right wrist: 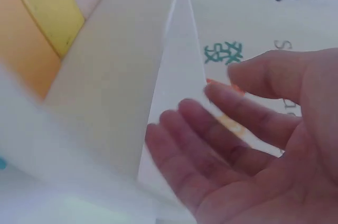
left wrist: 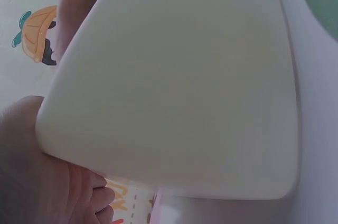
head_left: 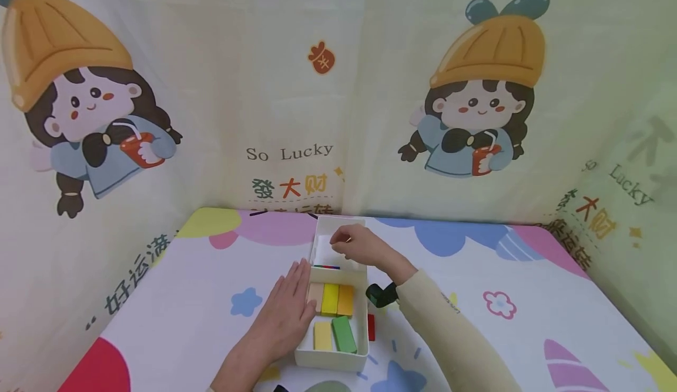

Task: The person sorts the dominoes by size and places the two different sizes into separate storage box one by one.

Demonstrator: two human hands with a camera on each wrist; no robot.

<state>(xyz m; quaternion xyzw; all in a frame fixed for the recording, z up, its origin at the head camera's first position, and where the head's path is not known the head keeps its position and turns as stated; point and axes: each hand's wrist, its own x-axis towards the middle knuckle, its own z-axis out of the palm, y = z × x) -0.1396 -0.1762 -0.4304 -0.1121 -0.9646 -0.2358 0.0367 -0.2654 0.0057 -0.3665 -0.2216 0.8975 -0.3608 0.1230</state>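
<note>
A white box holds wooden blocks: a beige block, a yellow block and an orange block side by side, with a pale yellow block and a tilted green block nearer me. Behind them is a white section with a thin multicoloured strip at its near edge. My left hand rests along the box's left side, fingers straight, thumb at the rim. Over the back section hovers my right hand; its fingers are loosely bent, with nothing visible between them.
A red block lies on the table just right of the box. A dark device sits at my right wrist. The patterned tabletop meets printed cloth walls at the back and sides.
</note>
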